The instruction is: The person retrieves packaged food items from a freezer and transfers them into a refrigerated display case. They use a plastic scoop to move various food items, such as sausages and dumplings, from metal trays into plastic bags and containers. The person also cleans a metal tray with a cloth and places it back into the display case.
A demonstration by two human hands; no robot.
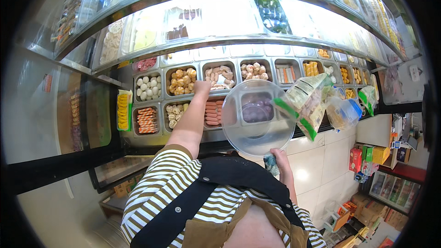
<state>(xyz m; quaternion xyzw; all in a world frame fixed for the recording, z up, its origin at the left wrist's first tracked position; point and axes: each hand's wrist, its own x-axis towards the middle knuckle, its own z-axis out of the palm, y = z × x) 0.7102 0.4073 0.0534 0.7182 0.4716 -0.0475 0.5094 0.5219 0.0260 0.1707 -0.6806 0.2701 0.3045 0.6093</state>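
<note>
My left hand reaches to the right-hand edge of a metal pan of orange-and-white balls. Its fingers look curled, but their tips are hidden, so I cannot tell whether they grip anything. My right hand holds the near rim of a clear plastic bowl, along with a crumpled blue-green cloth or packet. Seen through the tilted bowl is a pan of purple balls. Just right of my left hand is a pan of pale, elongated pieces; sausages lie nearer to me.
White eggs or balls and orange-striped sticks fill pans at left. An open food bag and another plastic bag lie at right. Above the pans runs a glass-fronted shelf. Tiled floor shows behind.
</note>
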